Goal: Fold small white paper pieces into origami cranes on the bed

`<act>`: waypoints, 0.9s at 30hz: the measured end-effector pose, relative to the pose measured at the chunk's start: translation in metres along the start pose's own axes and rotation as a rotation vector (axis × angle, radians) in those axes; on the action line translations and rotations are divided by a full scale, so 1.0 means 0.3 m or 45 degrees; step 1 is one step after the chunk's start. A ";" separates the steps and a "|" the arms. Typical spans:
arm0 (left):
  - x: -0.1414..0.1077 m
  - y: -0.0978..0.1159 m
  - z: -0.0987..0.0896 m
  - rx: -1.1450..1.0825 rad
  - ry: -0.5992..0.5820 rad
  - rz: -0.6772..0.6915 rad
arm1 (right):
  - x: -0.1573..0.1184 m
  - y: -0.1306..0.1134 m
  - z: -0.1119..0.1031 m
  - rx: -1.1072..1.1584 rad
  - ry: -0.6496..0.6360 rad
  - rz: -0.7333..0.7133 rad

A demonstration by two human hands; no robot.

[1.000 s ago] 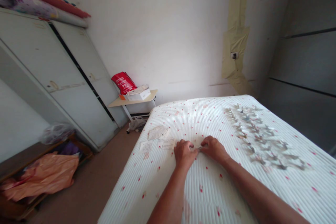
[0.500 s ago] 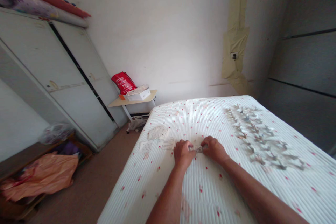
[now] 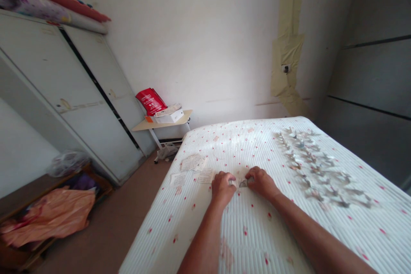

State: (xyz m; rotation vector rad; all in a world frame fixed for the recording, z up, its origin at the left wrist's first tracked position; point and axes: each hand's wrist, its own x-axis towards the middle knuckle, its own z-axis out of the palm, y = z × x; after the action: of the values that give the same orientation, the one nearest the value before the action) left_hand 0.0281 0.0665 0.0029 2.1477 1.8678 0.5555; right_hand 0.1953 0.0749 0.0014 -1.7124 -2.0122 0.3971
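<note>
A small piece of printed paper (image 3: 243, 183) lies on the white quilted bed cover (image 3: 257, 231) between my two hands. My left hand (image 3: 224, 186) has its fingers curled and pinched at the left side of this paper. On the other side, my right hand (image 3: 259, 180) pinches the paper's right edge. Just left of my left hand lie flat printed paper pieces (image 3: 206, 176). Several rows of small folded paper figures (image 3: 311, 158) stand on the right part of the bed.
Past the bed's far left corner is a small table (image 3: 141, 126) with a red bag (image 3: 150, 102) and a white box (image 3: 171, 116). Grey cabinets (image 3: 86, 90) line the left, near an orange cloth (image 3: 61, 212).
My left hand has shifted very slightly left, and a bit more paper shows between my hands. My right hand has hardly moved.
</note>
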 end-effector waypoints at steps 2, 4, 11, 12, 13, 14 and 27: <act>0.001 -0.004 0.002 -0.008 -0.003 0.002 | 0.001 0.002 0.002 0.001 0.003 0.003; 0.001 -0.007 0.004 -0.015 0.002 0.007 | 0.001 0.004 0.003 0.002 0.009 -0.003; 0.000 -0.017 0.009 -0.041 0.018 0.030 | 0.009 0.022 0.008 0.052 -0.020 -0.032; 0.001 -0.019 0.011 -0.053 0.026 0.038 | 0.010 0.024 0.008 0.060 -0.025 -0.032; 0.001 -0.021 0.012 -0.060 0.031 0.045 | 0.011 0.026 0.008 0.068 -0.029 -0.029; 0.002 -0.023 0.013 -0.059 0.032 0.050 | 0.012 0.027 0.008 0.073 -0.031 -0.024; -0.014 0.030 -0.003 0.058 0.047 -0.018 | -0.014 -0.015 0.006 -0.102 0.068 -0.010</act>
State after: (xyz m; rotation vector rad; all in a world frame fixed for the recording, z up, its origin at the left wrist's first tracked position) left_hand 0.0354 0.0608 0.0069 2.1648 1.9319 0.5591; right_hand 0.1910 0.0700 0.0016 -1.7432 -2.0210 0.2688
